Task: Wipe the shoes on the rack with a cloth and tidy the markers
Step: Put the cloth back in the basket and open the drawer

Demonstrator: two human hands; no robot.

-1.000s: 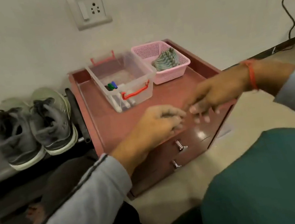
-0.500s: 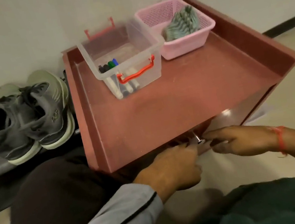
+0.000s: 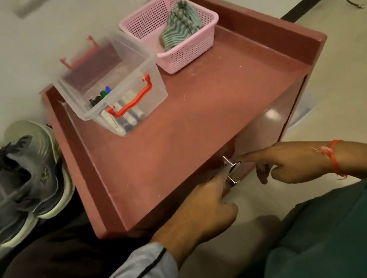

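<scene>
Both hands have stayed low at the drawer front since half a second back, and my view has swung so the cabinet (image 3: 198, 117) sits more tilted in frame. My left hand (image 3: 204, 210) reaches its fingers to the metal handle (image 3: 230, 172) under the cabinet's front edge; I cannot tell whether its grip closes on it. My right hand (image 3: 286, 165) points its forefinger at the same handle, other fingers curled under, holding nothing. On the cabinet's surface, towards the wall, the clear box (image 3: 110, 88) holds the markers (image 3: 123, 117). Just beside it on the right, the pink basket (image 3: 187, 53) holds the striped cloth (image 3: 179, 26). Left of the cabinet, the grey shoes (image 3: 14, 181) sit on the rack. My knees crowd the cabinet's front.
</scene>
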